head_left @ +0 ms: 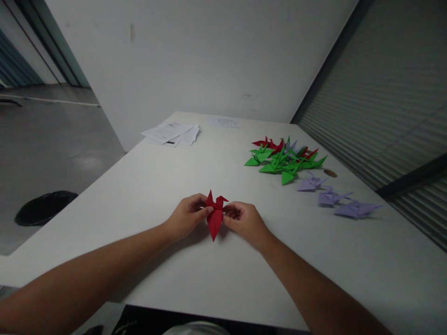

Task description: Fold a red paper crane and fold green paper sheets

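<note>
Head view: what's between the hands?

A red paper crane (214, 218), held upright over the surface (139, 200), with its long point down. I can't tell whether that tip touches.

How do the hands have it?

The left hand (186, 216) and right hand (246, 223) come in from either side. Both sets of fingers (202, 203) are closed narrow, pinching the paper.

How would it handle?

Probably very light, stiff only along its folds, and easily crushed. The thick folded body looks the safest hold, not the thin points.

What lies around it?

Beyond it to the right is a heap of green cranes (282, 163) mixed with red and lilac ones. Three lilac cranes (330, 197) sit in a row right of it, and a small brown disc (330, 173) lies farther off. Beyond it to the left are loose papers (171, 134), with a single sheet (223, 122) past them. Well left of it, a black round object (44, 208) sits on the floor (59, 149).
</note>
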Available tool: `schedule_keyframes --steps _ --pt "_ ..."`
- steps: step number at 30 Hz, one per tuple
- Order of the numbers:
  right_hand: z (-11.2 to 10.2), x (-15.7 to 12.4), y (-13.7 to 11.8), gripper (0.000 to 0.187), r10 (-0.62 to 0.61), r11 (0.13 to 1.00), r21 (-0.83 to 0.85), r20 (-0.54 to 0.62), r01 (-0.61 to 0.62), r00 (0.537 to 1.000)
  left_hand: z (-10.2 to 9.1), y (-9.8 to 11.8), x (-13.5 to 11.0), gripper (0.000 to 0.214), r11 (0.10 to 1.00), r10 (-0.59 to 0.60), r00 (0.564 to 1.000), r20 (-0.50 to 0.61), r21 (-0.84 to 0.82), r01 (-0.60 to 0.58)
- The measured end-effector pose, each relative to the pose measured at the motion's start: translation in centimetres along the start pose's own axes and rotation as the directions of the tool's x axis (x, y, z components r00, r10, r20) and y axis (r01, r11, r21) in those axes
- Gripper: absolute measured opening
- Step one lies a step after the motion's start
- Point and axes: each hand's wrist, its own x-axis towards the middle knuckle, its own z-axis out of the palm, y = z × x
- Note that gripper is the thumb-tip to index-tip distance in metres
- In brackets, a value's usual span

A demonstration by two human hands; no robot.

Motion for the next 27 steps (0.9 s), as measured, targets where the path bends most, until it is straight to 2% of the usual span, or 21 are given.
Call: schedule_keyframes --steps 4,7,12,16,20,23,27 --pt "0.1 0.0 0.2 0.017 -0.023 1.0 0.008 0.021 0.023 1.0 0.0 0.3 0.0 0.021 0.999 -0.013 0.999 0.03 0.046 0.011" --pt "0.0 0.0 0.2 0.014 -0.051 0.999 -0.002 0.025 0.052 0.998 0.0 0.7 0.0 0.019 0.998 0.031 0.996 0.079 0.046 -0.034" --pt "-0.2 -0.1 -0.3 0.008 -0.163 0.981 -0.116 -0.05 0.156 0.985 0.0 1.1 0.0 0.018 0.993 0.097 0.992 0.08 0.057 -0.102" --pt "-0.2 -0.3 -0.6 0.01 -0.299 0.936 -0.223 -0.087 0.274 0.95 0.1 1.0 -0.1 0.019 1.0 0.007 1.0 0.007 -0.006 -0.007" --pt "-0.2 -0.4 -0.6 0.016 -0.398 0.889 -0.278 -0.077 0.363 0.914 0.4 0.8 -0.3 0.02 0.985 -0.098 0.995 0.003 -0.141 0.097" --pt "-0.2 -0.5 -0.7 0.019 -0.432 0.864 -0.314 -0.061 0.394 0.9 0.5 0.8 -0.3 0.022 0.962 -0.112 0.993 0.039 -0.246 0.119" --pt "-0.2 -0.8 -0.9 0.021 -0.47 0.826 -0.365 -0.028 0.429 0.882 0.4 1.0 -0.2 0.024 0.953 -0.104 0.994 0.041 -0.281 0.111"
